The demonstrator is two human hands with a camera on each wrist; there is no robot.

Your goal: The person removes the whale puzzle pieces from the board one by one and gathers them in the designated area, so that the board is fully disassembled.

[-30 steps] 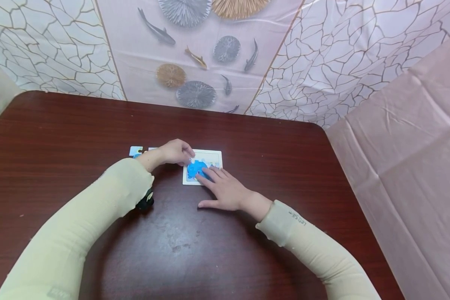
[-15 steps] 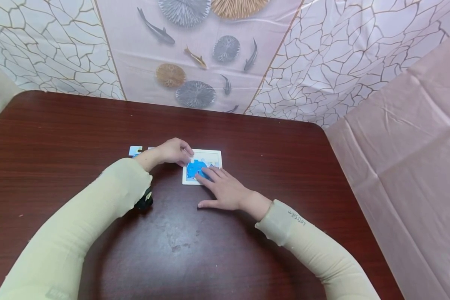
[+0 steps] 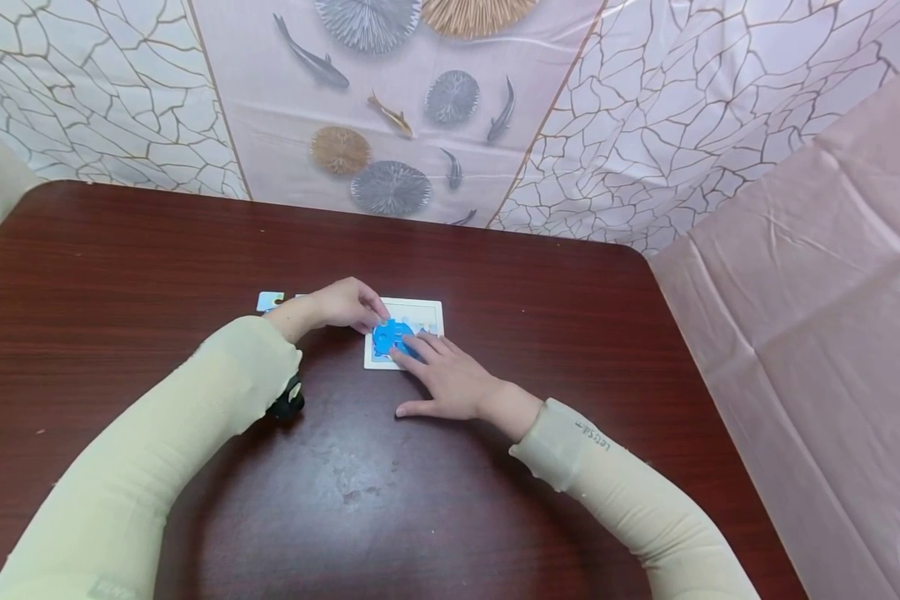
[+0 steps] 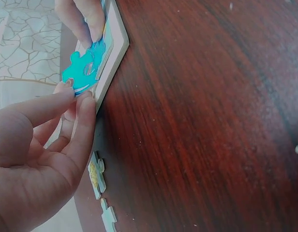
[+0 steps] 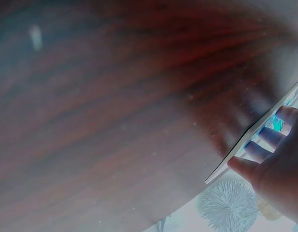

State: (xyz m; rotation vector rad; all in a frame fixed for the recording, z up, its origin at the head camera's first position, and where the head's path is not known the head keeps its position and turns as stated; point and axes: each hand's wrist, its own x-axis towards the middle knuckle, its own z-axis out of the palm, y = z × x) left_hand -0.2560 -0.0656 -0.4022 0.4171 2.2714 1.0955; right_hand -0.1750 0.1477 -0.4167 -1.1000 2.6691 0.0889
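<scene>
Now, a blue, knobbed jigsaw piece (image 4: 80, 67) is being pinched by the left hand (image 3: 345, 305) over a white-rimmed rectangular tray (image 4: 120, 41) being touched by the spread right hand (image 3: 453, 387); jamming through misalignment is perhaps being risked.

Puzzle tray (image 3: 418, 311) on table (image 3: 570, 350), loose pieces (image 3: 270, 301) to its left

From here I count two hands (image 3: 345, 304) (image 3: 450, 379), one surface (image 3: 360, 450), one puzzle frame (image 4: 113, 60), two loose pieces (image 4: 97, 174) (image 4: 108, 216) (seven o'clock, left-wrist view; blue pieces (image 4: 80, 67) partly hidden).
</scene>
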